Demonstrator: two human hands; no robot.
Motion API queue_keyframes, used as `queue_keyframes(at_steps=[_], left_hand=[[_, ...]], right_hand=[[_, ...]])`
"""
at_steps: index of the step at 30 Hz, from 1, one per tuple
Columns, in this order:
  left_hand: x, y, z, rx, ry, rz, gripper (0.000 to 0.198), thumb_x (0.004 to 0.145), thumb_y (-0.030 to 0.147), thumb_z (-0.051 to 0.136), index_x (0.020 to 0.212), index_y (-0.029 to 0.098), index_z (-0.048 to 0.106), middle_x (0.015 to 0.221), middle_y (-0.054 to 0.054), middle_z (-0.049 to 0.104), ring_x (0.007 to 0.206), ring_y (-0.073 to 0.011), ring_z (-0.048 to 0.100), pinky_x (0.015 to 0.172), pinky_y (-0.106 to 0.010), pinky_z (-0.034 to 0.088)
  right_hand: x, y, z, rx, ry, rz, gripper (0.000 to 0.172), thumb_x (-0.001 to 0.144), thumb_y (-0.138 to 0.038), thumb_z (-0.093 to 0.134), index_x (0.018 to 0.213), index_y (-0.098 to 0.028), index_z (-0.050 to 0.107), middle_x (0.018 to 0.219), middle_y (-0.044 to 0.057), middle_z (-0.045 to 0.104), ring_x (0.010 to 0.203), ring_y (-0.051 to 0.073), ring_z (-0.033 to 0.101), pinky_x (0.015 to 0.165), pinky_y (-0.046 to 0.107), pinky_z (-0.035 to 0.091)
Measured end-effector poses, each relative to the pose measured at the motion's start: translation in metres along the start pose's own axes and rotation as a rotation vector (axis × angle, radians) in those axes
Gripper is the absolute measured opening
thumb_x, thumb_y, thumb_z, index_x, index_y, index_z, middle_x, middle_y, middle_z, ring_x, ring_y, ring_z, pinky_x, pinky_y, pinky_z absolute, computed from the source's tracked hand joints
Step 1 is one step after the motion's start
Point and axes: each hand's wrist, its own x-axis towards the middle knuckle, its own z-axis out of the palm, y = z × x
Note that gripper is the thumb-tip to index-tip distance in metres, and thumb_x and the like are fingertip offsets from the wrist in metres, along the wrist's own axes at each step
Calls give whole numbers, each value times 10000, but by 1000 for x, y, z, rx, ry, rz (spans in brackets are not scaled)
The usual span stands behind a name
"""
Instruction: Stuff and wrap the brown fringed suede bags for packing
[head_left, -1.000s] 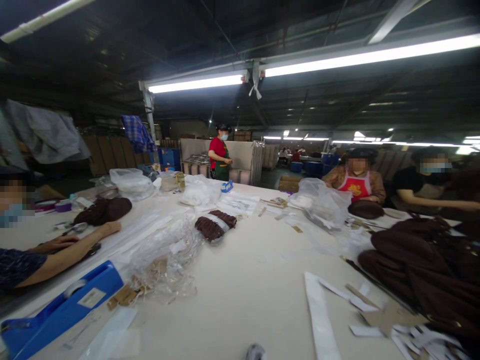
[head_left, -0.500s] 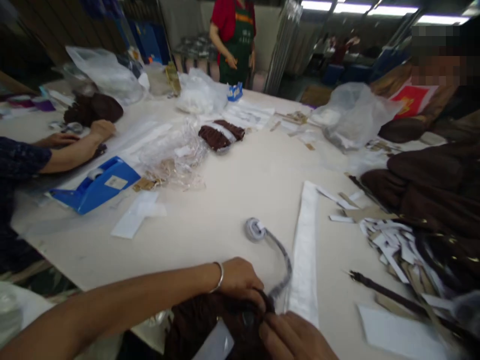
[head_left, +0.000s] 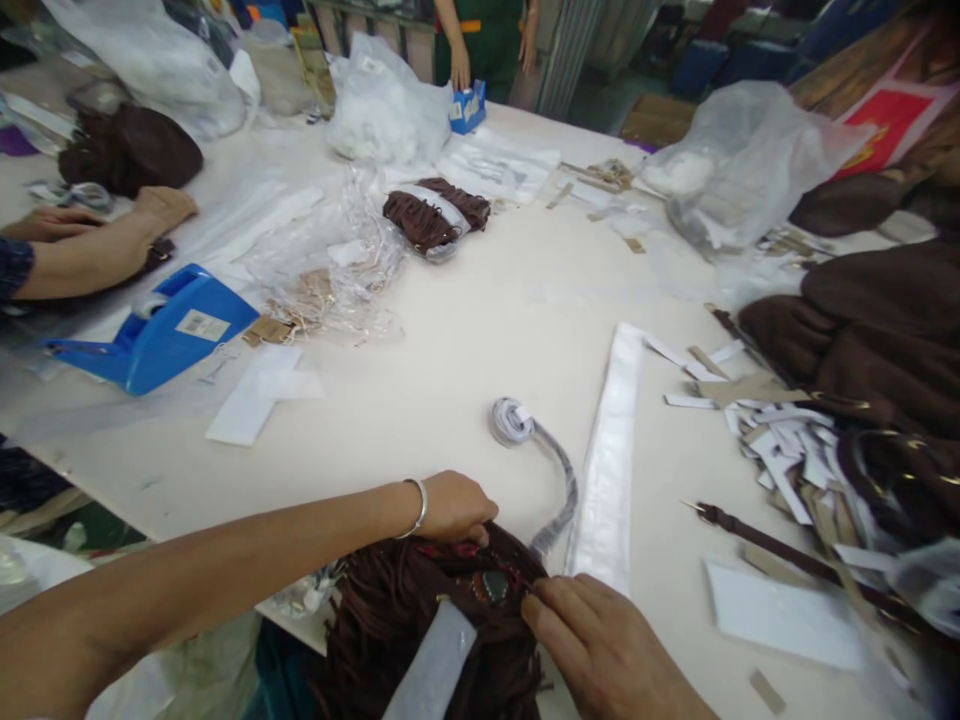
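Our fingers are closed on one fringed brown bag (head_left: 401, 605): the left hand (head_left: 454, 507) curls over its top rim, while the right hand (head_left: 592, 635) pinches its right side. The bag lies at the near edge of the worktop (head_left: 480, 335), its lower end cut off from view. Beyond our left hand, open worktop stretches up to one brown fringed bundle (head_left: 416, 218). Our right side is tighter: one long white strip (head_left: 609, 460) runs just beyond the right hand, and farther over lie one thin brown strap (head_left: 757, 537) and a heap of paper strips (head_left: 787, 455), too tangled for us to count. One grey-wrapped coil (head_left: 512, 421) sits ahead of us, its tail reaching toward the bag; we cannot tell whether they join. We count one blue tape dispenser (head_left: 180, 335) near the left edge, one small blue box (head_left: 468, 108) at the far edge, three large plastic bags (head_left: 390, 105), and two co-worker's hands (head_left: 165, 207) at left.
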Motion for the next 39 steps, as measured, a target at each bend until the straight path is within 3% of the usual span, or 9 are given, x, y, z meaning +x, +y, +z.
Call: queue_keyframes(at_steps=[5,8,11,14,18,26,34,36,39], left_hand=[[-43,-11,-27,-188,106,-89,362,810,308,683,1139,218,563,975,-12,692,798,-166,635,666,-235,436],[-77,-23,-38,-316,83,-97,202,877,378,586,993,218,631,859,11,674,738,-145,607,670,-228,426],[-96,-33,-36,-457,37,21,340,929,470,478,815,213,670,801,-14,667,848,-175,604,791,-262,435],[-101,-38,-28,-599,3,52,379,894,554,514,822,218,674,879,-23,673,906,-190,598,805,-273,443],[-100,-46,-18,-541,8,-31,347,883,536,558,819,205,643,854,1,651,780,-149,588,731,-254,429],[-102,-65,7,-197,292,-10,301,930,430,532,758,184,560,785,-13,577,814,-164,526,880,-342,375],[-104,-69,23,-7,392,-95,329,937,442,498,741,187,567,735,-5,527,776,-173,494,834,-350,393],[-104,-67,24,10,413,-124,348,941,468,474,771,186,586,758,-15,549,800,-183,514,836,-357,413],[-116,-50,23,-30,484,-181,319,949,475,456,1000,197,606,955,-48,622,963,-213,552,916,-392,428]], right_hand=[[7,14,-13,288,-180,162,240,922,-77,392,1075,-216,516,973,50,622,802,187,585,680,293,442],[17,30,-23,559,-282,262,204,929,-158,478,1107,-255,496,989,11,622,805,148,597,703,252,436],[30,47,-25,727,-377,369,330,894,-282,596,1197,-276,465,782,-45,622,660,128,588,613,216,419],[40,63,-22,828,-491,409,444,869,-357,634,1260,-267,443,680,-65,609,579,125,570,521,195,382],[44,80,-11,725,-509,373,167,919,-383,560,990,-234,586,730,-27,638,628,130,591,568,208,392],[38,95,17,431,-520,406,288,932,-508,511,1029,-244,573,776,-5,682,659,174,653,568,243,377],[43,92,27,325,-479,403,332,946,-536,461,935,-218,555,794,21,688,726,202,672,593,247,402],[43,89,25,328,-442,420,310,938,-509,496,976,-211,572,822,32,696,760,211,677,634,256,434],[35,75,8,491,-394,521,405,926,-444,546,1278,-251,486,896,9,712,610,156,660,650,261,488]])
